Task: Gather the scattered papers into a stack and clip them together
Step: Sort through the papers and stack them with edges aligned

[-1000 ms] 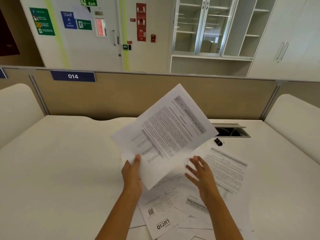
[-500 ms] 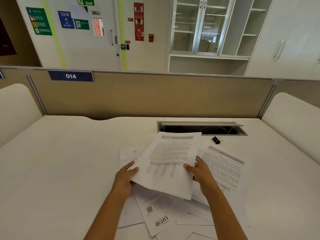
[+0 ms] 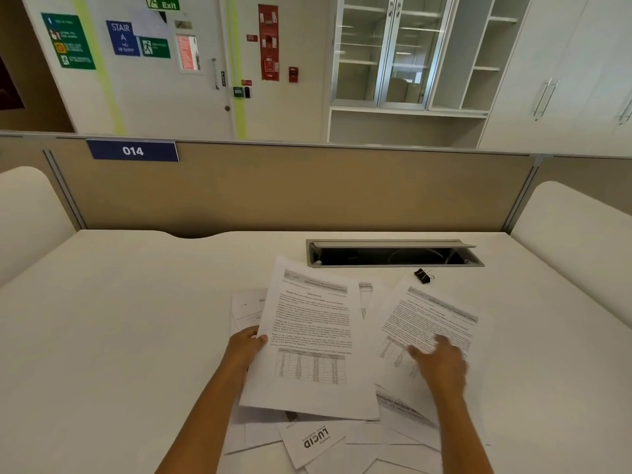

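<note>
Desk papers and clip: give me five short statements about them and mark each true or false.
1. The left hand holds the left edge of a printed sheet with a table. True.
2. The binder clip is already clamped on the papers. False: it lies bare on the desk, apart from the sheets, near the cable tray.
3. The right hand is over another printed sheet to the right. True.
4. The papers form one neat stack. False: they overlap at mixed angles.
5. The LUCID sheet tops the pile. False: other sheets partly cover it.
</note>
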`<state>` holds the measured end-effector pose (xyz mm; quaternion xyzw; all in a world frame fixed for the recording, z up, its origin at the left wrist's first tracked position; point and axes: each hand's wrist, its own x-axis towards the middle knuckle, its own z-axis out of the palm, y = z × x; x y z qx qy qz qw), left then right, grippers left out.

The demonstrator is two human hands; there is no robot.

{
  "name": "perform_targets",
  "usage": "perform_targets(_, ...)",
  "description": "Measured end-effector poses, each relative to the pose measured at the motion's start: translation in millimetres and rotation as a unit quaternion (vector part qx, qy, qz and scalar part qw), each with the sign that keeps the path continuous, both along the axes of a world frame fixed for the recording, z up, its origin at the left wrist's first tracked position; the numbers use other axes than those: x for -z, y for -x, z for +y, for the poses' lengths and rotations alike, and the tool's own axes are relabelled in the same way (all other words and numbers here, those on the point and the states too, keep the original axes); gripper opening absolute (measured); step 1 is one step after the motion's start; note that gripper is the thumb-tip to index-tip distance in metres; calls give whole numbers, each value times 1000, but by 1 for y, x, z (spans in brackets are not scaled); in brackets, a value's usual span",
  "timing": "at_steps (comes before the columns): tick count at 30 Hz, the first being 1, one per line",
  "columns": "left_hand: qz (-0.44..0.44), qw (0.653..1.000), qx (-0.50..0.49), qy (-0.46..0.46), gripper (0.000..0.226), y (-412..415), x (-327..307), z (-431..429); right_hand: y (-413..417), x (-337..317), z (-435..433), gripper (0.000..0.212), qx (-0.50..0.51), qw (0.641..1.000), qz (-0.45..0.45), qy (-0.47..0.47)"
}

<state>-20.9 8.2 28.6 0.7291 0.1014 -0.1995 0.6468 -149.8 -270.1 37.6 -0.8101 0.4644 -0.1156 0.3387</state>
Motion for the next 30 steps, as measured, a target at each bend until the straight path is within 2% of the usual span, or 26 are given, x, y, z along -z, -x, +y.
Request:
perform_targets(2, -8, 1000, -14, -3, 34, -5, -1, 6, 17, -3, -17, 83, 89, 993, 70, 16)
perform_targets(4, -12, 1000, -20, -8, 35, -8, -1, 10, 30, 0, -26, 91, 139, 985, 102, 16)
perform_targets(8, -10, 1000, -24, -8, 36, -7, 3, 13, 35, 7, -33, 87, 152, 982, 114, 2)
perform_targets(10, -8, 1000, -23, -8, 35, -4, 6, 14, 33, 4, -35, 81, 143, 984, 98, -26)
perform_targets(12, -10, 1000, -27, -3, 34, -3, 8, 15, 32, 5, -37, 72, 132, 990, 39, -35)
perform_targets(17, -13, 999, -30, 1, 34, -4, 11, 17, 51, -17, -35, 35, 100, 987, -122, 34)
perform_targets(20, -17, 999, -28, 3, 34, -4, 13, 17, 65, -46, -43, 35, 90, 976, -195, 20)
perform_targets(25, -21, 999, -33, 6, 35, -7, 16, 17, 77, -56, -47, 36, 17, 981, -193, -25)
perform_targets(30, -15, 998, -62, 28, 38, -7, 17, 21, 63, -16, -33, 40, 2, 990, -131, -56)
